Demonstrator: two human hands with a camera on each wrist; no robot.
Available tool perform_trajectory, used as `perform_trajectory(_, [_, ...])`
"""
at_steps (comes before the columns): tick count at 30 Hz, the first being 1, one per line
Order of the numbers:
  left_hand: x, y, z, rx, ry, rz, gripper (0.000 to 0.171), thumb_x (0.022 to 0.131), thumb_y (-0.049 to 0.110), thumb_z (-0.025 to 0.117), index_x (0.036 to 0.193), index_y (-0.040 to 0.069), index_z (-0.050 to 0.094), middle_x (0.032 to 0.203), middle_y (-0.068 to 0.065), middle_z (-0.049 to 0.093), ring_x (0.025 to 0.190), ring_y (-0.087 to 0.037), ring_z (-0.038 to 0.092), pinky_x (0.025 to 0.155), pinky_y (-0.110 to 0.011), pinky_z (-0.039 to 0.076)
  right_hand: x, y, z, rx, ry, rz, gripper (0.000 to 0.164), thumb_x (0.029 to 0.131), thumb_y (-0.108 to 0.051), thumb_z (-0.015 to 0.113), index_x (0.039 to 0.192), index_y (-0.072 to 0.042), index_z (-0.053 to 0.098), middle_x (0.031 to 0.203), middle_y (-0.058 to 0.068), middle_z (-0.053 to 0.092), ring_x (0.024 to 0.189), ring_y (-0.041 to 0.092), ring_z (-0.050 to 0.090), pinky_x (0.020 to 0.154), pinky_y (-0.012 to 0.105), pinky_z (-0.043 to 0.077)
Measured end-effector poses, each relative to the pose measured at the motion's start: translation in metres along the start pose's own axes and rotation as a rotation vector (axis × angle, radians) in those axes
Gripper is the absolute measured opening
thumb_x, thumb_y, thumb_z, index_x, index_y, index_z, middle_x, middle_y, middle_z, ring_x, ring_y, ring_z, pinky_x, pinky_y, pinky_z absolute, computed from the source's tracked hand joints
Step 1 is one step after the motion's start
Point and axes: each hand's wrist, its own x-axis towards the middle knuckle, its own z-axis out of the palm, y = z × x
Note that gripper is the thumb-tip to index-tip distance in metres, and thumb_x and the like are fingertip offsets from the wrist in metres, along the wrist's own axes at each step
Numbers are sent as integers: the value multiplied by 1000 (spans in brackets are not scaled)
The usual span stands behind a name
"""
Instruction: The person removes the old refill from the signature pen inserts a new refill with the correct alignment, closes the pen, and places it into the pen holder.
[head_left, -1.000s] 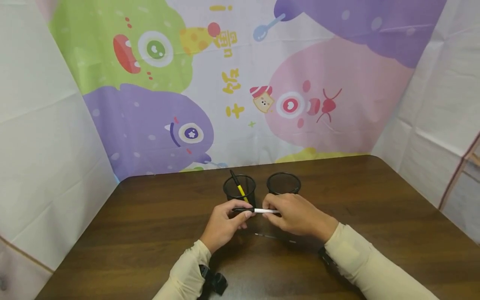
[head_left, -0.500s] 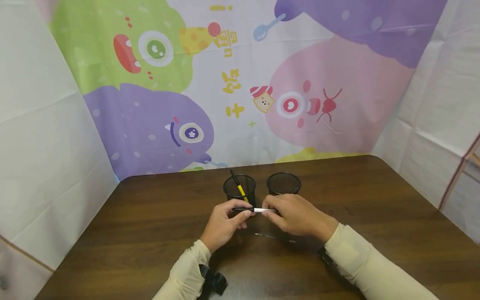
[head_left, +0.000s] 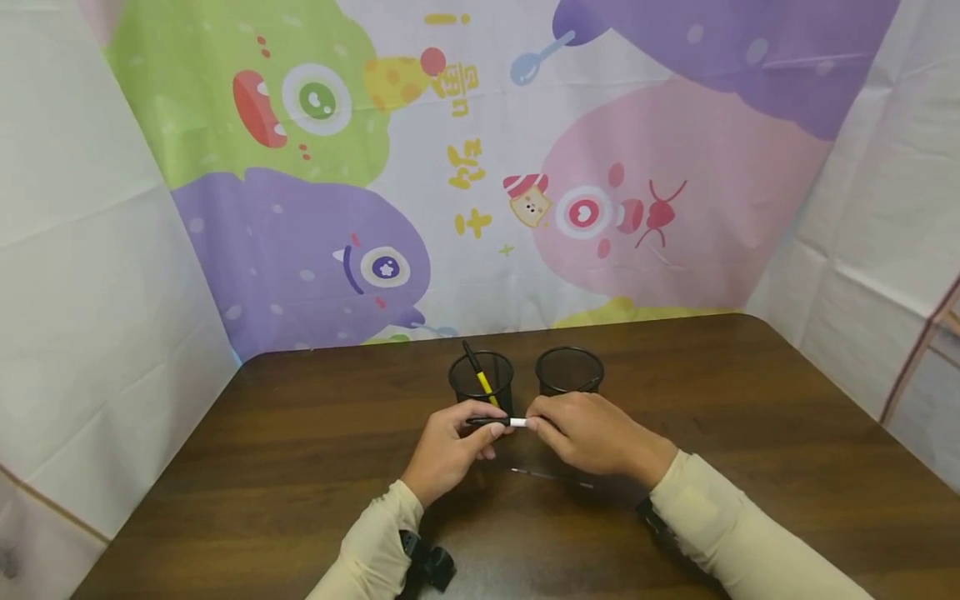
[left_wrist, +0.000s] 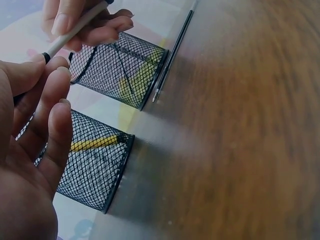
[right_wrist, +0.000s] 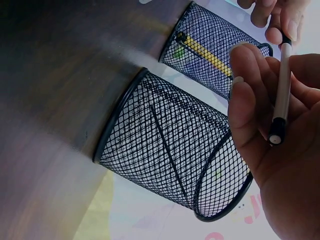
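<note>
Between both hands a pen with a white barrel [head_left: 518,422] and black ends lies level above the table. My left hand [head_left: 448,454] pinches its black end between thumb and fingers. With thumb and forefinger, my right hand [head_left: 600,433] grips the white barrel [right_wrist: 283,82]; the black tail end shows by that palm in the right wrist view. A thin pen refill [head_left: 551,477] lies on the table below the hands, its metal tip visible in the left wrist view. Just beyond the left hand, a black mesh pen holder [head_left: 454,385] contains a yellow-and-black pen [head_left: 483,382].
A second black mesh pen holder [head_left: 568,350] stands beyond the right hand, with a thin dark stick [right_wrist: 167,147] leaning inside it. The brown wooden table [head_left: 300,467] meets a cartoon-printed cloth [head_left: 480,283] at the back, and white cloths hang at both sides.
My right fingers have slid leftward along the pen, so less white barrel shows between the hands. The left hand keeps its hold; the head view has shifted slightly.
</note>
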Motion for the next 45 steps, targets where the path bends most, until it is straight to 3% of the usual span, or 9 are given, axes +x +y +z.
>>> perform_trajectory(6, [0, 4, 1, -4, -2, 1, 18, 97, 11, 68, 113, 3, 71, 99, -6, 75, 67, -19, 65, 63, -30, 57, 0, 1, -1, -13, -6, -5, 17, 106, -24, 52, 100, -18, 66, 75, -16, 50, 61, 1, 46, 58, 23, 43])
perform_trajectory(14, [1, -1, 1, -16, -12, 29, 16, 97, 15, 68, 111, 7, 72, 98, -4, 76, 66, -19, 64, 62, -31, 57, 0, 3, 0, -12, 9, -17, 18, 106, -24, 52, 98, -18, 67, 75, -16, 50, 62, 2, 46, 59, 24, 43])
perform_trajectory(22, [0, 2, -1, -27, -8, 24, 20, 97, 14, 68, 112, 3, 71, 98, -7, 76, 67, -19, 64, 62, -31, 57, 1, 2, -4, 7, 36, -19, 5, 98, -24, 66, 98, -19, 66, 77, -16, 54, 63, 1, 47, 57, 23, 43])
perform_trajectory(27, [0, 1, 0, -34, -8, 20, 20, 97, 15, 68, 112, 2, 71, 97, -10, 76, 67, -19, 64, 62, -31, 56, -2, 3, -4, 3, 41, -4, 15, 93, -20, 73, 95, -20, 58, 76, -15, 52, 62, 1, 48, 55, 22, 43])
perform_trajectory(45, [1, -1, 1, -35, -8, 18, 17, 97, 14, 68, 111, 5, 71, 95, -6, 76, 67, -19, 64, 62, -32, 57, -2, 4, -4, 5, 21, 10, 9, 98, -24, 67, 91, -24, 62, 76, -16, 51, 63, 2, 47, 58, 24, 43])
